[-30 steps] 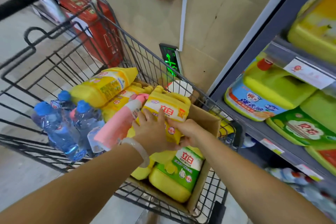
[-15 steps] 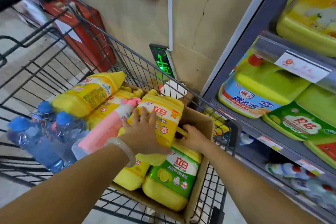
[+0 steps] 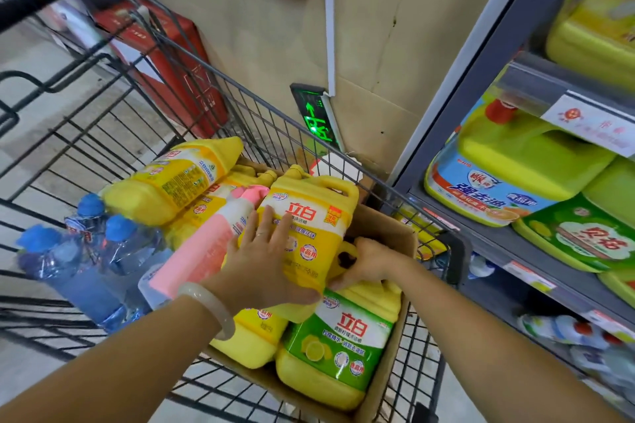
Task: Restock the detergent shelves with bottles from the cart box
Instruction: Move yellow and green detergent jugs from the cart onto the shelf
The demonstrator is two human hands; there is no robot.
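Observation:
A cardboard box (image 3: 385, 385) in the wire cart (image 3: 240, 106) holds several yellow detergent jugs. The top jug (image 3: 316, 213), yellow with a red-lettered label, is tilted up out of the box. My left hand (image 3: 264, 261) lies spread on its front, thumb under its lower edge. My right hand (image 3: 367, 263) grips its handle on the right side. Below it lies a jug with a green lemon label (image 3: 340, 343). The shelves (image 3: 536, 251) on the right carry more jugs, among them a blue-labelled one (image 3: 488, 189) and a green-labelled one (image 3: 584, 237).
A pink bottle (image 3: 213, 237), another yellow jug (image 3: 178, 178) and a pack of water bottles (image 3: 79, 251) lie left of the box. A red cabinet (image 3: 178, 79) and a green exit sign (image 3: 318, 118) stand by the wall behind the cart.
The top yellow jug has been tipped up and lifted a little out of the box. My right hand has moved onto its handle; my left stays on its front.

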